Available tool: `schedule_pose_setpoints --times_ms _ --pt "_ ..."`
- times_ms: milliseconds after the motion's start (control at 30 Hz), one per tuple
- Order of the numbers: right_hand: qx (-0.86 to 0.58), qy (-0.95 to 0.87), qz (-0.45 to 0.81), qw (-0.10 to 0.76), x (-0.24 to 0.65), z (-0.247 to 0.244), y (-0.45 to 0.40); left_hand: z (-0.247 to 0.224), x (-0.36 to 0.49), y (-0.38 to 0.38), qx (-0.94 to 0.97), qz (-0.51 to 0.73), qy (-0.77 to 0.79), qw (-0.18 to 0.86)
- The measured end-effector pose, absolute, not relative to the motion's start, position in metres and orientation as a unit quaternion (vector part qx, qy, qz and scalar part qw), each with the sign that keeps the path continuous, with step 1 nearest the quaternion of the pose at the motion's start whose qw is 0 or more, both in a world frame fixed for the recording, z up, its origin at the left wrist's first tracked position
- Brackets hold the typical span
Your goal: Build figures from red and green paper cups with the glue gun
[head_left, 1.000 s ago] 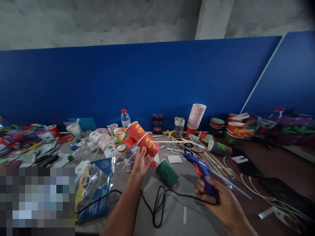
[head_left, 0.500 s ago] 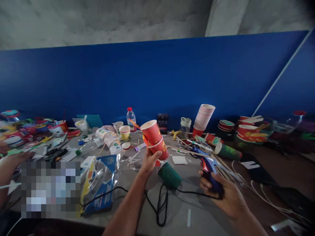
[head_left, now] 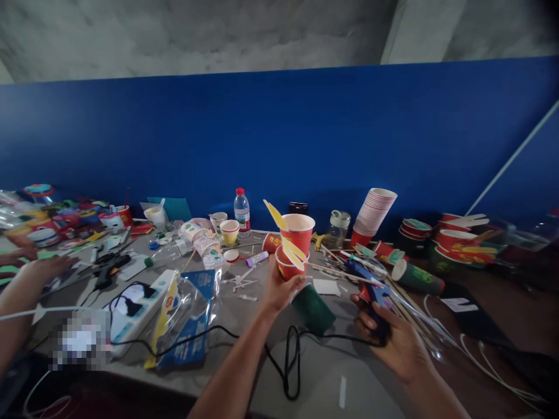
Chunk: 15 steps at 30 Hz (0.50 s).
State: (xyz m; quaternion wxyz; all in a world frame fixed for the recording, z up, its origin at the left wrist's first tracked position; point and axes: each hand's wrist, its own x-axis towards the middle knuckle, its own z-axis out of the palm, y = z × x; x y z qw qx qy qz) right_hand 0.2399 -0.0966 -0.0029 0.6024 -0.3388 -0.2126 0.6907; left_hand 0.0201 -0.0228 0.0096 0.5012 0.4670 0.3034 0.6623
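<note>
My left hand [head_left: 278,291] is wrapped round the lower of two red paper cups [head_left: 301,226], which sit one above the other over the middle of the table. Yellow popsicle sticks [head_left: 275,213] stick out from their near side and upper left. In my right hand [head_left: 399,343] is a blue glue gun [head_left: 370,288], its nozzle pointing up and to the left; a black cord [head_left: 288,364] trails from it across the table. A dark green paper cup [head_left: 315,309] lies on its side below the red cups, between my hands.
At the left, another person's hand [head_left: 48,270] rests over craft scraps. Beside it lie a white power strip [head_left: 146,317] and blue-yellow packaging [head_left: 187,343]. Behind are a water bottle [head_left: 241,212], a glass jar [head_left: 338,228] and a leaning cup stack [head_left: 374,215]. Sticks [head_left: 404,302] lie right.
My left hand has turned the red cups, so the yellow sticks now face me. The glue gun stays in my right hand. The view has shifted slightly left.
</note>
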Motion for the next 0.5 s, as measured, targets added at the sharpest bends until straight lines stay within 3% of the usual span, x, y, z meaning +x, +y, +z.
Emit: schedule_pose_setpoints --times_ms 500 --pt "-0.374 -0.204 0.68 0.597 0.2489 -0.0013 -0.0885 0.0074 0.021 -0.0275 0.508 0.652 0.261 0.498"
